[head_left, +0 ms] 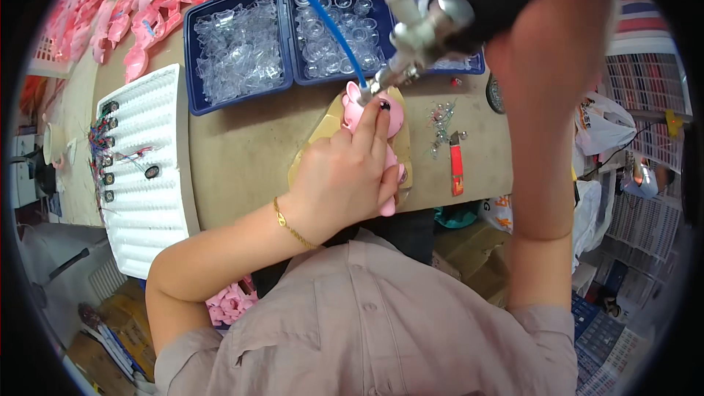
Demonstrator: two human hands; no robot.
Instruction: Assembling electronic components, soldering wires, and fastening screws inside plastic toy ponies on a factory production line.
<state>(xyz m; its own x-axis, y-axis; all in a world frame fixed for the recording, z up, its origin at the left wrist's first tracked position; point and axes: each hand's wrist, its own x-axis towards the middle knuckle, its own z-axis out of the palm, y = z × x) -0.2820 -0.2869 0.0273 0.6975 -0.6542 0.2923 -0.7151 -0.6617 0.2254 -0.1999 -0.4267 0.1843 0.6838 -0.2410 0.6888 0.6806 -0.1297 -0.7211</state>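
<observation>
Pressing down: a pink plastic toy point(383, 126) is pinned at the centre of the frame by the left hand point(345, 180); the fingers are closed around it, with the index finger point(370, 128) laid along its top
Toy position: it is held over a tan pad point(317, 139) on the brown worktable point(242, 154), just below the blue trays; its lower end shows under the palm
Right hand: the right hand point(546, 22) is seen at the upper right, wrapped tight on the black grip of a pneumatic screwdriver point(433, 29); the fingers are clamped fully around the handle
Tool tip: the metal nose of the tool is angled down and to the left, and its tip is touching the upper part of the toy, just beside the left fingertip
Hose: a blue air hose point(323, 15) is seen running from the top edge down to the tool's nose
Trays: two blue trays point(192, 51) filled with clear plastic parts are set side by side at the upper centre
Pink pile: a heap of pink plastic shells point(147, 7) is spread across the upper left
White rack: a white ribbed tray point(147, 176) is placed at the left, with small dark parts and coloured wires on its left edge
Small items: a red-handled knife point(456, 165) and a scatter of screws point(440, 117) are lying to the right of the toy
Wrist: a thin gold bracelet point(290, 224) is worn on the left wrist
</observation>
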